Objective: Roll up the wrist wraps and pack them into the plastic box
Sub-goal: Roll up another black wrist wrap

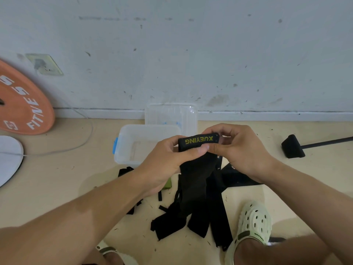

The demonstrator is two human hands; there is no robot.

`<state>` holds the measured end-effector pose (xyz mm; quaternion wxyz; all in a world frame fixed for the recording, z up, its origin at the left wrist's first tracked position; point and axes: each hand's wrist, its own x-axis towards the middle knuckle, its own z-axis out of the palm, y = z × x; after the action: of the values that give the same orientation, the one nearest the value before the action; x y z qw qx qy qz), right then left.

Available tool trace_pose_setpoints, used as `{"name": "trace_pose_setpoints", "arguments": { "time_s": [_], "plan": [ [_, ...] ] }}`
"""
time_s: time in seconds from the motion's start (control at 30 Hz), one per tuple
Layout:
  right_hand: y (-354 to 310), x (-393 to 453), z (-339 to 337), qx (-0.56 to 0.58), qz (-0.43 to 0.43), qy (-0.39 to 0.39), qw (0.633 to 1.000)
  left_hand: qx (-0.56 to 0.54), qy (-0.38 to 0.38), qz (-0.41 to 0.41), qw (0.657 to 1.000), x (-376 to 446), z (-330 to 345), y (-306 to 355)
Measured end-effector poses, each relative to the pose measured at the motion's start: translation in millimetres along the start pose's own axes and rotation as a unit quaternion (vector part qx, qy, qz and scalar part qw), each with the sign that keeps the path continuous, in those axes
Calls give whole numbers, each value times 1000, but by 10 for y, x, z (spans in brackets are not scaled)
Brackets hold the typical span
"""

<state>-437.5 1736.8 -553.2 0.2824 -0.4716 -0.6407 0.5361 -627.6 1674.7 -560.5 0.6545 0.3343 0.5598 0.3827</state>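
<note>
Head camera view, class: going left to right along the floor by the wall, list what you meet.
Orange weight plate → plastic box → wrist wrap held by both hands → black-headed tool.

The scene is evenly lit by soft, diffuse daylight. Only faint shadows are cast on the beige floor (57, 178). Straight lines are bowed by wide-angle distortion near the edges. Slight softness is seen throughout; no glare is noted.
</note>
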Motion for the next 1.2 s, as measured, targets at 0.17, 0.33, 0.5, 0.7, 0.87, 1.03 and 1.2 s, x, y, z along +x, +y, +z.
{"name": "trace_pose_setpoints", "arguments": {
  "time_s": [0.17, 0.33, 0.5, 0.7, 0.87, 1.03, 1.2],
  "plan": [
    [60, -36, 69, -31, -55, 51, 997, -23, -8, -50, 998, 9, 13, 50],
    [91, -67, 109, -27, -110, 59, 992, -53, 9, -43, 998, 35, -24, -9],
    [-45, -26, -1, 2, 6, -39, 999, -74, 53, -5, 996, 66, -87, -30],
    [-75, -4, -42, 42, 75, -84, 993, -40, 66, 39, 996, 70, -88, -45],
    [-75, -5, -10, 53, 85, -70, 993, -31, 66, 43, 996, 73, -67, -101],
    [-7, -39, 24, 51, 86, -38, 994, -11, 32, 32, 999, 60, -21, -167],
    [49, -98, 78, 51, 85, -7, 995, 21, 52, 44, 997, 63, -9, -189]
  ]
}}
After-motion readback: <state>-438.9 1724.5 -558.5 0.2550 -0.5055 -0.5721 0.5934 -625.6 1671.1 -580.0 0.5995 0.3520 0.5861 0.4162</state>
